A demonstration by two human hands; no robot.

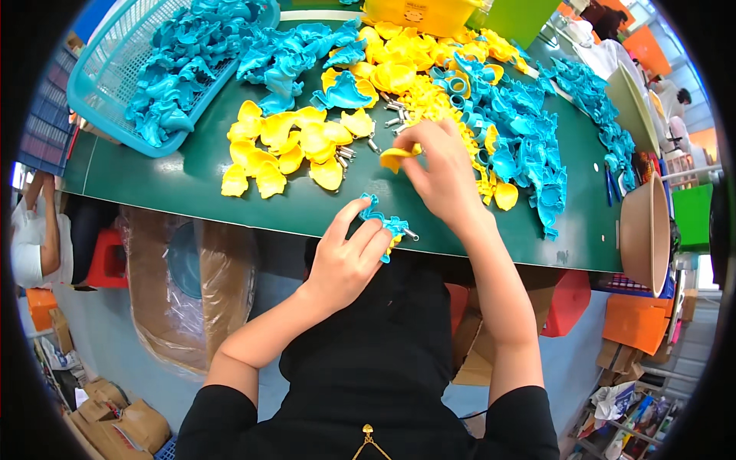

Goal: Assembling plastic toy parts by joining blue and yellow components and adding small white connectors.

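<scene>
My left hand (343, 264) is closed on a blue plastic part (395, 225) near the table's front edge. A small silver metal piece (412, 234) sticks out of that part, and a bit of yellow shows beneath it. Just above and to the right, my right hand (445, 169) pinches a curved yellow plastic piece (400, 157). Small metal springs (345, 156) lie in loose groups close by. Left of them are scattered yellow shell-like pieces (280, 144). Small yellow parts (429, 103) are heaped behind my right hand, with blue plastic parts (521, 138) piled to its right.
A teal basket (96, 96) of blue parts stands at the far left of the green table (192, 188). At the back is a yellow bin (425, 15). A beige basin (642, 234) is at the right edge. Another person's arm (50, 230) shows at left.
</scene>
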